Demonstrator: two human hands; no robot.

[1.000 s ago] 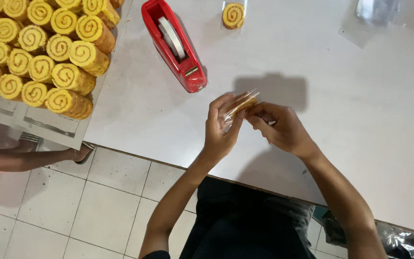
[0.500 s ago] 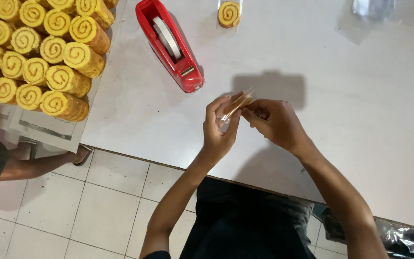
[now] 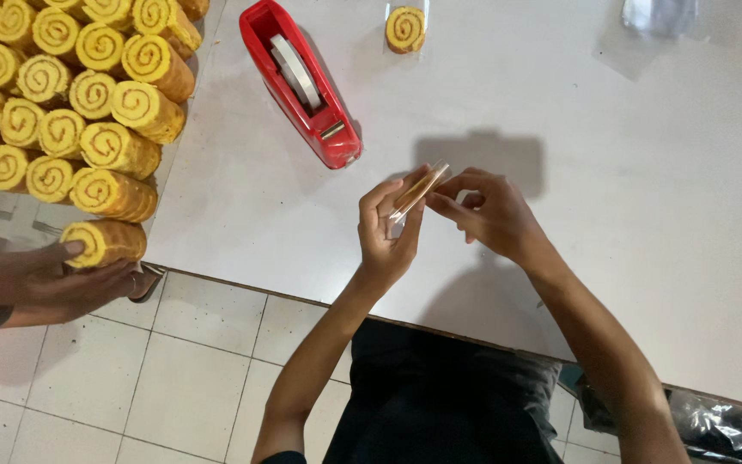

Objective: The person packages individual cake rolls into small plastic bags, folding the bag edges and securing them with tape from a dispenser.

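Observation:
My left hand (image 3: 386, 228) and my right hand (image 3: 489, 213) meet above the white table (image 3: 629, 215). Between their fingertips is a thin roll-cake slice in a clear wrapper (image 3: 417, 191), seen edge-on; both hands pinch it. A red tape dispenser (image 3: 301, 83) lies just beyond my left hand. Farther back, a wrapped spiral cake slice (image 3: 405, 28) rests flat on the table.
Several yellow spiral roll cakes (image 3: 70, 94) are stacked at the left edge. Another person's hands (image 3: 62, 279) hold one roll (image 3: 103, 242) at the lower left. Clear plastic wrappers (image 3: 656, 17) lie at the far right. Tiled floor (image 3: 156, 378) shows below the table's edge.
Another person's hands have come in at the lower left and taken hold of a roll cake. My own hands stay together on the wrapped slice, shifted slightly.

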